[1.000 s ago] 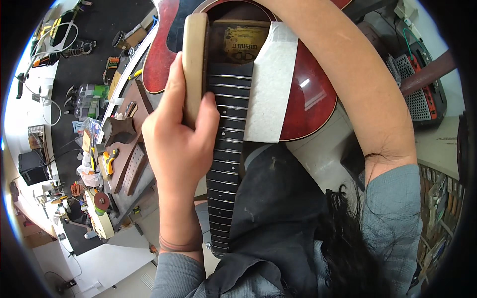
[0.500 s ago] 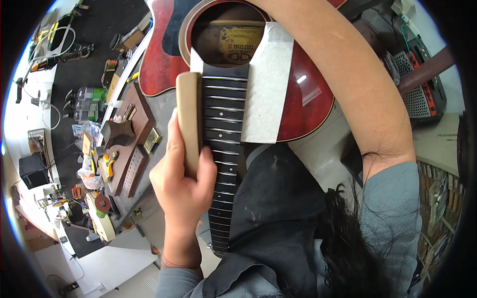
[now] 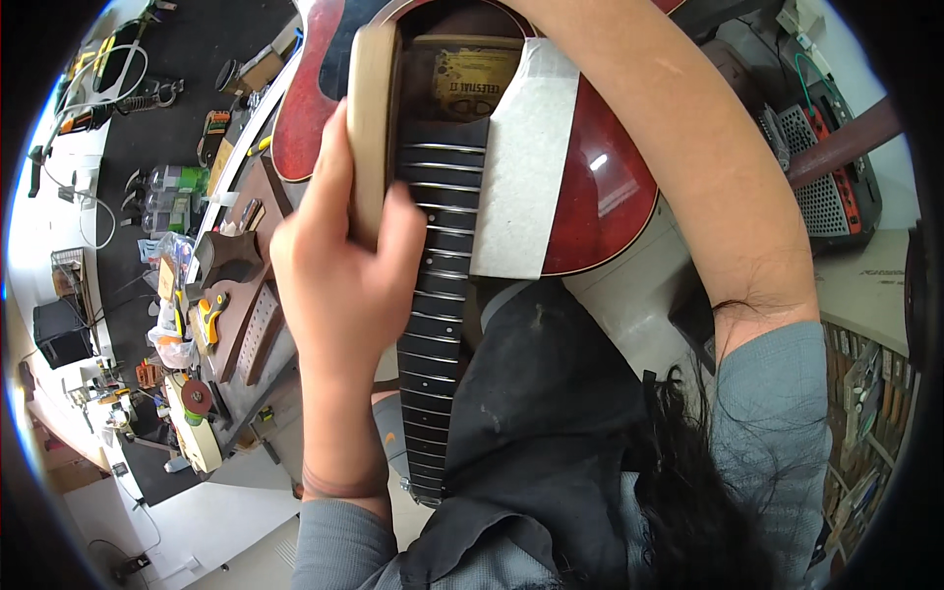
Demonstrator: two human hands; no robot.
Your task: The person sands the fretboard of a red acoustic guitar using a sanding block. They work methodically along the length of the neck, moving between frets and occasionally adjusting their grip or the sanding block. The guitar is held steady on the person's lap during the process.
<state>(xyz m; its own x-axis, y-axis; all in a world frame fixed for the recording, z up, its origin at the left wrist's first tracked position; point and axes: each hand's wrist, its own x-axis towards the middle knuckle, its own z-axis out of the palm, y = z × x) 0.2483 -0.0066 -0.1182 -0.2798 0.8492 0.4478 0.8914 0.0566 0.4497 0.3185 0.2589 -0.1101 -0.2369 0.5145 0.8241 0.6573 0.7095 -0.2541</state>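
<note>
A red acoustic guitar (image 3: 615,202) lies with its body away from me and its neck pointing toward me. My left hand (image 3: 339,261) is closed around a long wooden block (image 3: 372,118), thumb on the right side and fingers on the left. The block runs along the left edge of the black fretboard (image 3: 440,285), its far end beside the sound hole (image 3: 442,54). What is under the block is hidden. A white sheet (image 3: 526,177) covers the top right of the fretboard end. My right forearm (image 3: 678,128) reaches over the guitar body; its hand is beyond the upper edge.
At left, a dark workbench (image 3: 147,256) carries tools, bottles and a yellow-handled cutter (image 3: 209,317). A brown wooden rest (image 3: 231,258) sits near the guitar. A red and grey amplifier-like box (image 3: 831,197) stands at right, beside a brown bar (image 3: 841,147).
My left hand has slid the wooden block away from me along the fretboard, to beside the sound hole. The guitar shifted very slightly; my right arm stays about where it was.
</note>
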